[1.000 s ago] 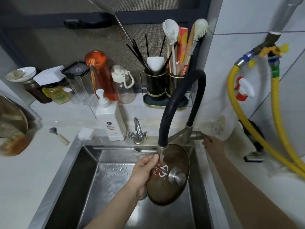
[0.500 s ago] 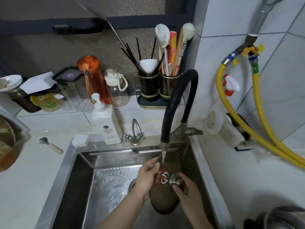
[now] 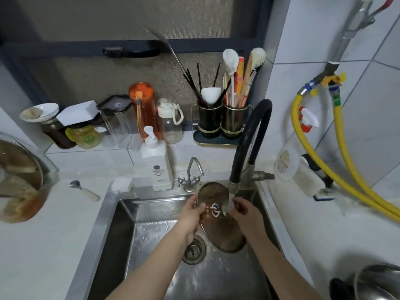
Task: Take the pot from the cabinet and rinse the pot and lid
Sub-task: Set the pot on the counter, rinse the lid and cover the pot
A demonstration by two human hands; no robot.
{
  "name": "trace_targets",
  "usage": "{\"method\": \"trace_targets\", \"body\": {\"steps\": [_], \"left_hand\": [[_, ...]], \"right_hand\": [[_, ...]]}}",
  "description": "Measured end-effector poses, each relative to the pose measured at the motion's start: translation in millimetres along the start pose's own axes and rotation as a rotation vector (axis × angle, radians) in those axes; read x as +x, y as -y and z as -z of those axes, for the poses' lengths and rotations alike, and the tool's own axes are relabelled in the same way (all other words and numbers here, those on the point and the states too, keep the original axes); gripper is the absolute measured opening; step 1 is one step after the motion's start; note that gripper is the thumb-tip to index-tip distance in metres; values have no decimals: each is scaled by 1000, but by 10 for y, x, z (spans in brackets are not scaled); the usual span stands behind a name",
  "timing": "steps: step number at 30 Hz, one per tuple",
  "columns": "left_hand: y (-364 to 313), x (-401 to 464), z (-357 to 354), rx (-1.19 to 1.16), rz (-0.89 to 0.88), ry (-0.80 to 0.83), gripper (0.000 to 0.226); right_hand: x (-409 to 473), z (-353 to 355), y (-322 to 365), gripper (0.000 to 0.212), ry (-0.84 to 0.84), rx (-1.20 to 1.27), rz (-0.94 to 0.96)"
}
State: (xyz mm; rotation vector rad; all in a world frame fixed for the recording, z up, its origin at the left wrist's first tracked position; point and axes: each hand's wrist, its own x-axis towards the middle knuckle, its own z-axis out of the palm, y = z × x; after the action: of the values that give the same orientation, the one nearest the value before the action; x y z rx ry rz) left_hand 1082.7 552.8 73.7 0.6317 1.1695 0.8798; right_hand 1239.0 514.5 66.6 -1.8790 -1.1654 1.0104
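The brown glass pot lid (image 3: pixel 217 226), with a white logo, is held tilted over the steel sink (image 3: pixel 121 232) under the black faucet (image 3: pixel 246 144). Water runs from the spout onto the lid. My left hand (image 3: pixel 191 219) grips the lid's left rim, thumb on top. My right hand (image 3: pixel 246 215) is on the lid's right side near its knob, wet from the stream; the knob is hidden behind water and fingers. The steel pot (image 3: pixel 378 282) stands on the counter at the bottom right, partly cut off by the frame.
A soap pump bottle (image 3: pixel 157 165) and a small tap (image 3: pixel 191 176) stand behind the sink. Jars, bottles and a utensil holder (image 3: pixel 223 120) line the back ledge. A covered pan (image 3: pixel 19 180) and a spoon (image 3: pixel 85 190) lie left; yellow hoses (image 3: pixel 337 169) hang right.
The lid has tipped further upright and moved under the stream. My right hand has slid up the lid's right side into the water. My view has risen slightly.
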Motion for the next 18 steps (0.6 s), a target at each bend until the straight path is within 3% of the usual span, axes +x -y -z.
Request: {"method": "trace_targets", "body": {"steps": [7, 10, 18], "left_hand": [[92, 35, -362, 130, -2, 125, 36], [139, 76, -446, 190, -21, 112, 18], [80, 150, -710, 298, -21, 132, 14]], "right_hand": [[-100, 181, -274, 35, -113, -13, -116], [-161, 208, -363, 24, -122, 3, -144], [-119, 251, -353, 10, -115, 309, -204]]}}
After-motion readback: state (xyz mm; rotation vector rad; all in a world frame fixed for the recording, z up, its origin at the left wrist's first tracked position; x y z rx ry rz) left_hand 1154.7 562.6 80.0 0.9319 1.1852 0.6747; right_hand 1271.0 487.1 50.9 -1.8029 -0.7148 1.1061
